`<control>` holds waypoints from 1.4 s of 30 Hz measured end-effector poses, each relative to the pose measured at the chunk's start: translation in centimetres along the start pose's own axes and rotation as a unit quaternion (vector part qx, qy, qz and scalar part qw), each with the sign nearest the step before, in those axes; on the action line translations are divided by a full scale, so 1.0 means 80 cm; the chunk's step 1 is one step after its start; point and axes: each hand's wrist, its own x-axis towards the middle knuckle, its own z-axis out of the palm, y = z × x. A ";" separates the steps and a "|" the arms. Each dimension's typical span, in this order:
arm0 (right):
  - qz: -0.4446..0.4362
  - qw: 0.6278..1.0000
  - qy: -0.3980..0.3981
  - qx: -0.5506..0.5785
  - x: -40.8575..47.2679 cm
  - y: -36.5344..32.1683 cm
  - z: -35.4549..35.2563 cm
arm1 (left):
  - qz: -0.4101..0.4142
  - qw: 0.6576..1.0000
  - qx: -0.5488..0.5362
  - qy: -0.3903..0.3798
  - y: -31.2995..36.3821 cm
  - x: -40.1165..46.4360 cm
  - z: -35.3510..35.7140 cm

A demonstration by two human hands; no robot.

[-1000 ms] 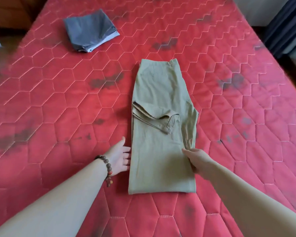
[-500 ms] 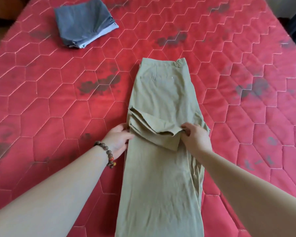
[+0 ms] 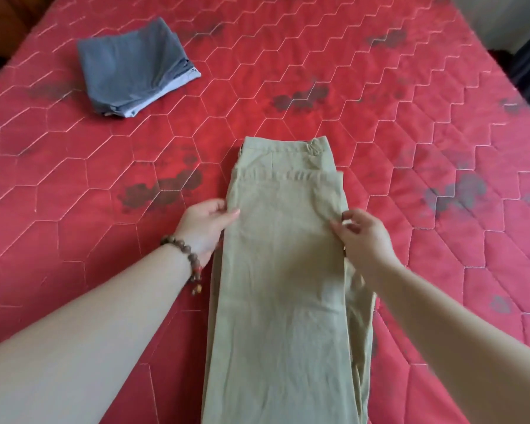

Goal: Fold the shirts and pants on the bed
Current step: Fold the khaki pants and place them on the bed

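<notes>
A pair of khaki cotton trousers [image 3: 283, 270] lies lengthwise down the middle of the red quilted mattress [image 3: 410, 154], waistband at the far end, lower legs folded up over it. The left hand [image 3: 204, 226] pinches the left edge — thumb on top. The right hand [image 3: 364, 237] pinches the right edge with curled fingers. A folded grey garment [image 3: 132, 68] sits far left, well apart.

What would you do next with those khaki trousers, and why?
Probably press the folded-over leg flat. The khaki trousers lie lengthwise on the red mattress, hem laid just below the waistband. The left hand pinches one edge and the right hand the other, and faint creases show between them.
</notes>
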 end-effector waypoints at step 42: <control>-0.233 0.853 -0.034 -0.467 -0.050 0.072 0.078 | 0.246 0.666 0.704 -0.014 -0.107 -0.041 0.040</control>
